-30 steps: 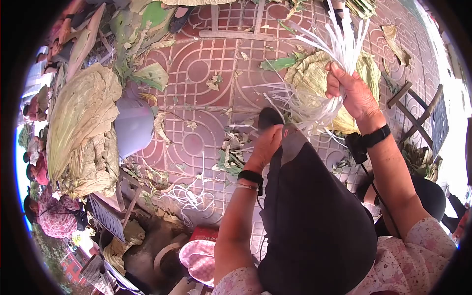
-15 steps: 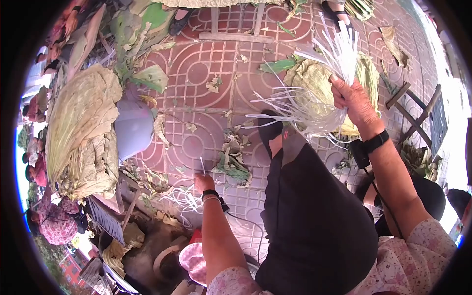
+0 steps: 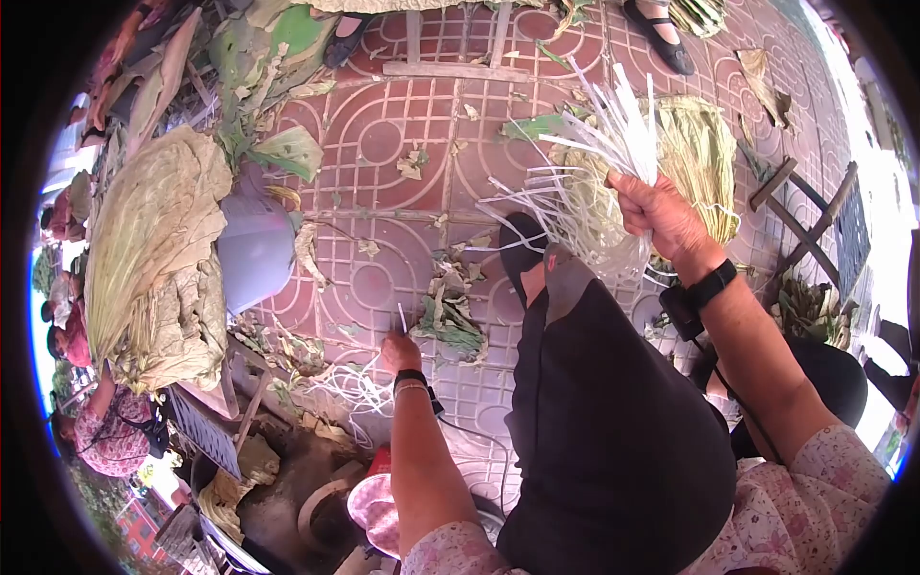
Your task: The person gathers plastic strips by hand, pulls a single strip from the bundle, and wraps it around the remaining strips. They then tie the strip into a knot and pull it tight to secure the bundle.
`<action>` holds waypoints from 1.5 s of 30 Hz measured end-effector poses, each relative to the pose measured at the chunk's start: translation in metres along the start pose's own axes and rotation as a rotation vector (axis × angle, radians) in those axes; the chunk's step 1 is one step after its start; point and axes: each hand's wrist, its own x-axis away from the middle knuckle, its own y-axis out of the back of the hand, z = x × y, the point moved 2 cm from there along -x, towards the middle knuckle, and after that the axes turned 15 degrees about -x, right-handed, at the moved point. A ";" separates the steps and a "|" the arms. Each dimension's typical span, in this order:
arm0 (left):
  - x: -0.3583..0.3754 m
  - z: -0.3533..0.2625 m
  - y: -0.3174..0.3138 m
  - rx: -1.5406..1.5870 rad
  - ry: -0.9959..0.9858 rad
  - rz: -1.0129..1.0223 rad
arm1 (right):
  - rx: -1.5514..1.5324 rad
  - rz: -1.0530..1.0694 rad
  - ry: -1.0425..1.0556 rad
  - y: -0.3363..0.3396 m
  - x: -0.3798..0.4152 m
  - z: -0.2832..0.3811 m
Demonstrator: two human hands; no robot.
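My right hand (image 3: 652,213) is closed around the middle of a bunch of white plastic strips (image 3: 618,129), above a bundle of dried yellow-green leaves (image 3: 698,158). Loose strip ends fan out from it to the left and hang below. Lower down on the left, my left hand (image 3: 401,353) is pinched on a white strip, whose short end sticks up above the fingers. Beside and below that hand lies a tangle of thin white strips (image 3: 359,391).
A large stack of dried leaves (image 3: 158,259) stands at the left by a pale bucket (image 3: 257,244). A folding stool (image 3: 813,225) is at the right. Leaf scraps (image 3: 450,321) lie on the paving. Another person's foot (image 3: 661,36) shows at the top.
My right hand has moved left with the bunch of strips, uncovering more of the leaf bundle. The left hand has hardly moved. The other person's foot at the top shows more fully.
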 end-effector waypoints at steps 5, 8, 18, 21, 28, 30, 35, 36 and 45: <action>-0.016 -0.007 -0.002 0.325 -0.060 -0.037 | -0.033 0.024 -0.010 0.000 0.000 -0.009; 0.000 -0.053 0.063 1.086 -0.084 0.328 | -0.057 0.008 -0.023 -0.013 -0.003 -0.015; 0.073 -0.229 0.257 1.653 -0.427 0.704 | -0.101 0.166 -0.055 -0.060 -0.013 -0.051; 0.078 -0.250 0.261 1.679 -0.446 0.665 | -0.133 0.209 -0.113 -0.060 -0.008 -0.049; 0.091 -0.243 0.240 1.492 -0.648 0.726 | -0.138 0.248 -0.108 -0.050 -0.005 -0.040; 0.106 -0.232 0.219 1.416 -0.685 0.848 | -0.201 0.181 -0.028 -0.041 -0.015 -0.037; 0.100 -0.180 0.153 1.546 -0.364 0.693 | -0.274 0.100 0.107 -0.011 -0.028 0.001; 0.083 -0.155 0.126 1.553 -0.219 0.563 | -0.277 0.080 0.135 0.001 -0.030 0.010; -0.006 0.080 0.008 0.097 0.131 -0.030 | -0.226 -0.013 0.233 0.087 -0.011 0.050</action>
